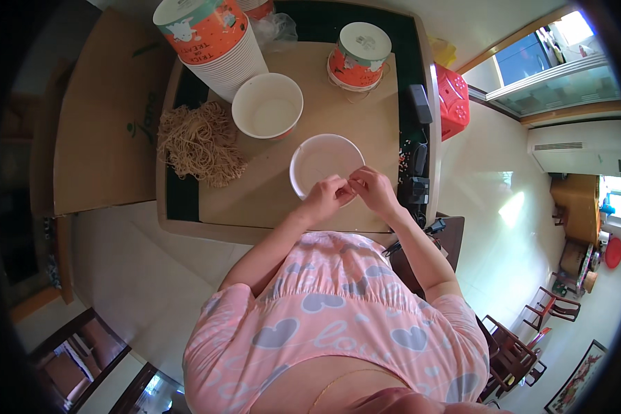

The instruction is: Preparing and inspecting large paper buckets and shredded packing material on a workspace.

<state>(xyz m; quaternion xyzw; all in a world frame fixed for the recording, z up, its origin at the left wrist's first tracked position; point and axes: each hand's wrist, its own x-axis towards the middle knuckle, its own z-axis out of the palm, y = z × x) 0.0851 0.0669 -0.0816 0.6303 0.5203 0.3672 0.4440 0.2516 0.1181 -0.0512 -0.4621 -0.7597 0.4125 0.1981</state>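
Close in front of me on the table stands a white paper bucket (310, 165), its open mouth facing up. At its near right rim my left hand (326, 196) and my right hand (374, 189) meet, thumbs and fingertips pinched together. Whatever lies between the fingertips is too small to make out. Just beyond is another open paper bucket (268, 107), white inside. A tangled heap of beige cord (199, 146) lies left of it. Farther back right, an upside-down orange and green bucket (361, 56) has loops of cord about its rim.
A tall stack of nested paper buckets (217, 55) leans at the far left, with a clear plastic bag (276, 31) behind. Black power adapters (417, 159) line the table's right edge. A red stool (452, 102) stands beyond that edge; a large cardboard box (110, 117) is left.
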